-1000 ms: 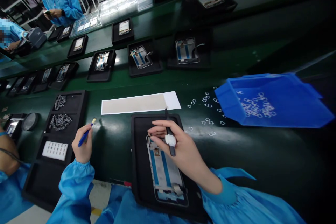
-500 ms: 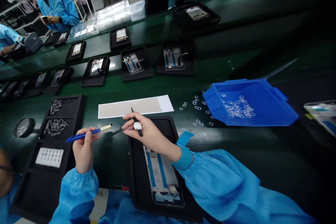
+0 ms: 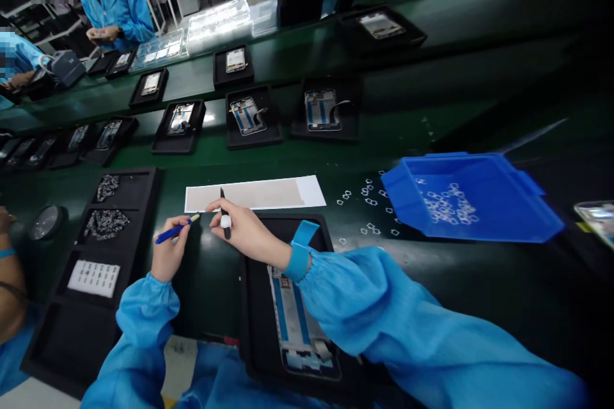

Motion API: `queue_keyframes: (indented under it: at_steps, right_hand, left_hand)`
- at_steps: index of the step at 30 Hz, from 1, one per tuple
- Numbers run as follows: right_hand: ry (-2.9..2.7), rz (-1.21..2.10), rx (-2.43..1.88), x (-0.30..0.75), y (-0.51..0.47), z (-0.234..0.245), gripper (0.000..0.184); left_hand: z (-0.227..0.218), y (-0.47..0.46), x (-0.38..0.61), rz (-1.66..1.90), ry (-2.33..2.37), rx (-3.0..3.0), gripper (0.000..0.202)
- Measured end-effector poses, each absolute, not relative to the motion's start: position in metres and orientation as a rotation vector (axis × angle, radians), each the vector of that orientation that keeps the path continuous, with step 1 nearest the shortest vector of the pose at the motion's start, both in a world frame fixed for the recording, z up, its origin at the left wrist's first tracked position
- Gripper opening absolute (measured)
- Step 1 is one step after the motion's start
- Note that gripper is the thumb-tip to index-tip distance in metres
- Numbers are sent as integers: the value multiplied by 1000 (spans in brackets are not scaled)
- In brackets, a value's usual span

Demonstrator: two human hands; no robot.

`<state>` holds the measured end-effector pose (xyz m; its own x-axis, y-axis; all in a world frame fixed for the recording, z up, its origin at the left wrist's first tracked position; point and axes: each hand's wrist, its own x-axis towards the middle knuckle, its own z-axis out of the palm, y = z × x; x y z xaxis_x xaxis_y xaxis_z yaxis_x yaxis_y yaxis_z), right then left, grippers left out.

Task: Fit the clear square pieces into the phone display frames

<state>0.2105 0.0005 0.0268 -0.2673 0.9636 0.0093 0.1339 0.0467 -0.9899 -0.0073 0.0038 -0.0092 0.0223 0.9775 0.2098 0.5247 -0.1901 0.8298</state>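
Blue pen (image 3: 171, 232) pinched in left grip (image 3: 167, 254), over the worktop (image 3: 211, 307). Right grip (image 3: 237, 223) clasps dark tool (image 3: 227, 233), close by. Phone frame (image 3: 291, 316) lies in black tray (image 3: 256, 332), partly under right sleeve (image 3: 364, 307). Sorting tray (image 3: 67, 332): small dark parts (image 3: 106, 224) in two compartments, white block (image 3: 93, 277) in another. Blue bin (image 3: 508, 198): white rings (image 3: 464, 214), more outside.

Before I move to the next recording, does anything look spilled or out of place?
Yes: small pale ring-shaped pieces lie scattered on the dark green tabletop beside the blue plastic bin. They look spilled, as similar pieces lie inside it.
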Motion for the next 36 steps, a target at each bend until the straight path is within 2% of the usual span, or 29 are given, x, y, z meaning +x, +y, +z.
queue_keyframes:
  at_steps: [6, 15, 27, 36]
  right_hand:
    - [-1355, 1291, -1231, 191, 30, 9, 33]
    - [-1442, 1409, -1149, 178, 38, -5, 36]
    - [-1754, 1093, -1318, 154, 39, -10, 44]
    - [-1898, 1045, -1299, 150, 37, -6, 47]
  left_hand:
    - [-2, -5, -3, 1203, 1448, 1579, 29]
    - [7, -13, -6, 1267, 1378, 1450, 34]
    - [4, -29, -23, 1336, 1543, 1504, 27]
    - [-3, -28, -28, 1300, 1559, 1514, 28]
